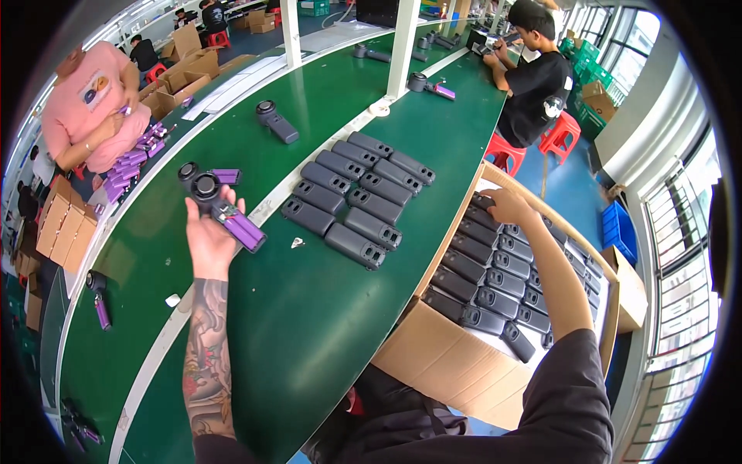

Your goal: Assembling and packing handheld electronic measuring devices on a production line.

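Observation:
My left hand (207,236) is raised over the green table (309,309) and holds a small fan part (224,209): a round dark head with a purple battery pack sticking out. A second such part (209,175) lies just behind it. My right hand (506,207) reaches into a cardboard box (440,359) at my right, fingers down on the dark grey handle shells (483,274) packed in rows; whether it grips one is hidden. Several more grey handle shells (359,197) lie in neat rows on the table between my hands.
A person in pink (93,108) works at the far left beside purple battery packs (127,166) and small cartons (66,224). A person in black (533,77) sits at the table's far end on red stools. More fan parts (276,121) lie up the table. White posts (402,46) stand mid-table.

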Tool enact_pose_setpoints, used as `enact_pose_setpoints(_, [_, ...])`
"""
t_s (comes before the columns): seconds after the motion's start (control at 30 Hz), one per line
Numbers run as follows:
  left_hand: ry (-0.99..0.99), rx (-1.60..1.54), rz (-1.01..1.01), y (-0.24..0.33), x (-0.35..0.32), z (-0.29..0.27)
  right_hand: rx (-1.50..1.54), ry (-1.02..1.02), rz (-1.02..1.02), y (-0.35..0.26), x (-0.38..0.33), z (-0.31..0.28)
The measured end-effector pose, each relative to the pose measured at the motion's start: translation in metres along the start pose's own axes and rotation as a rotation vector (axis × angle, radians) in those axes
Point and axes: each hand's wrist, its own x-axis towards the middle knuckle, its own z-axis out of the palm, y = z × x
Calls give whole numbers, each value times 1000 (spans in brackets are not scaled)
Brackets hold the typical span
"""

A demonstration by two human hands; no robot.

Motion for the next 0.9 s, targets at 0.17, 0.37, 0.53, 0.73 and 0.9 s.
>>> enact_pose_setpoints(0.17, [-84,-65,0,-19,-18,2,-667,-84,359,-58,3,16])
enact_pose_setpoints(0.37, [-189,120,72,-48,-33,28,-936,197,396,-105,-11,-6])
enact_pose_setpoints(0.53, [-213,2,39,-53,-45,49,-319,442,184,-232,10,19])
enact_pose_setpoints(0.73, [-281,-69,34,-60,-59,66,-22,418,-319,-348,55,127])
enact_pose_setpoints(0.9, [-349,-22,-20,-65,-63,65,-112,458,-312,-360,73,175])
